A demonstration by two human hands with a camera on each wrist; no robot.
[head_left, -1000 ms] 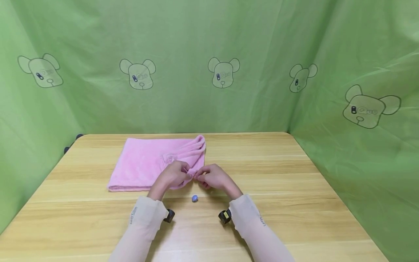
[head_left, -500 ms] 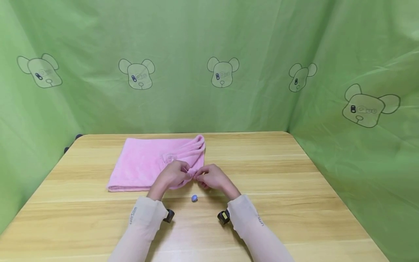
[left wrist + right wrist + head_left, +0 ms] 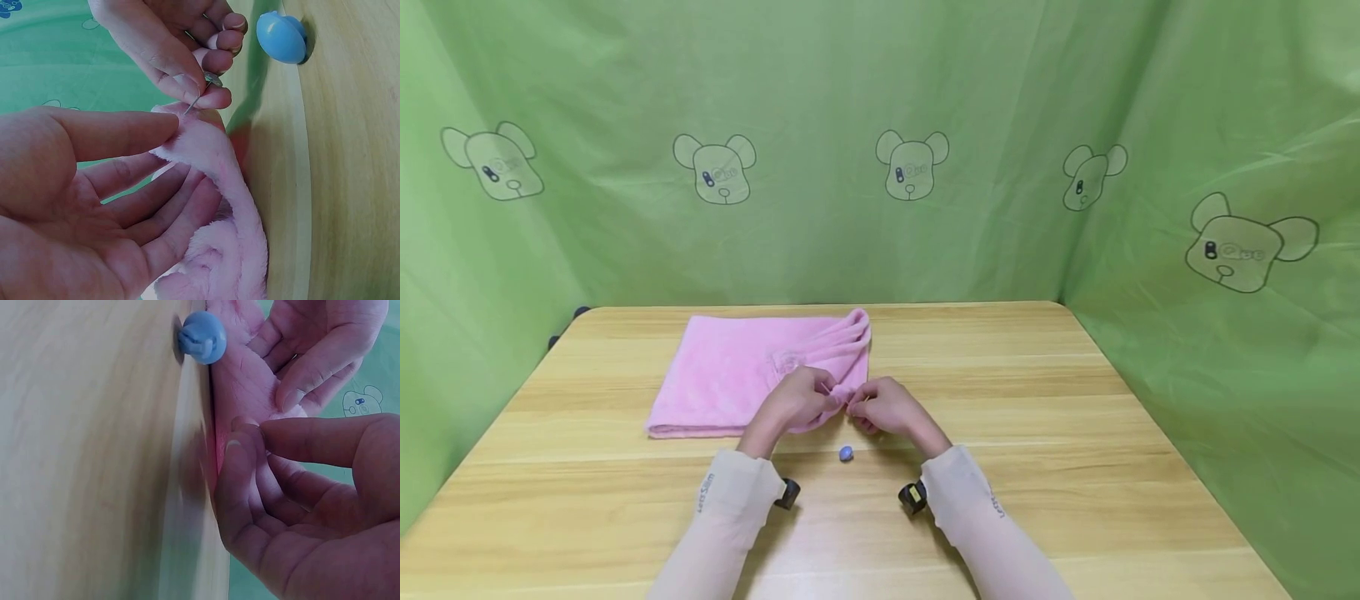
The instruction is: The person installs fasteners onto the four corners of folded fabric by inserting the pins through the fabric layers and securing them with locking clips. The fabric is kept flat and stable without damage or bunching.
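At the near right corner of the folded pink plush cloth point(image 3: 730, 358) — left on the light wooden table point(image 3: 1037, 517) — the fingers of the left hand point(image 3: 801, 400) pinch its edge, those of the right hand point(image 3: 889, 406) a thin silvery metal pin point(image 3: 213, 79). A round glossy blue piece point(image 3: 846, 453) lies nearer.

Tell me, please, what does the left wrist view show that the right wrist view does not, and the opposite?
Only left wrist: the metal pin, pinched by the right hand, its thin shaft running toward the pink cloth.

Only right wrist: the looped side of the blue piece.

Both: the right hand, the left hand pinching the cloth, the blue piece, the table and the green curtain.
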